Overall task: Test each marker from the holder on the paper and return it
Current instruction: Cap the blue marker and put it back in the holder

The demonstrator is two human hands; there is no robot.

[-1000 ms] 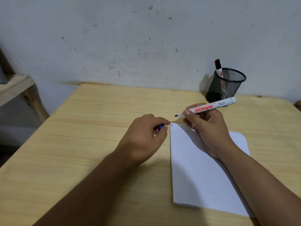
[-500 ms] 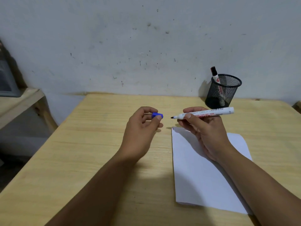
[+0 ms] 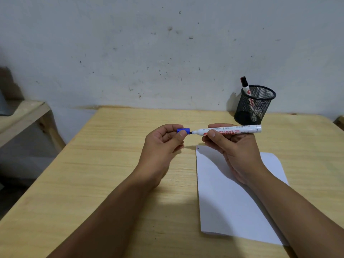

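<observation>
- Evidently the recapping step: the left hand (image 3: pixel 163 144) pinches the blue cap (image 3: pixel 183 130) at the tip of the white marker (image 3: pixel 229 130), gripped level by the right hand (image 3: pixel 232 146) above the paper (image 3: pixel 238 202).
- Next, I judge: push cap home (straight on), then drop the marker into the mesh holder (image 3: pixel 254 106) by the wall.

The table (image 3: pixel 111 164) was bare on the left. A cup (image 3: pixel 254 107) with a pen (image 3: pixel 245 86) stood far back on the right.

Marker (image 3: pixel 229 130) tip hidden inside blue cap (image 3: pixel 183 130).
</observation>
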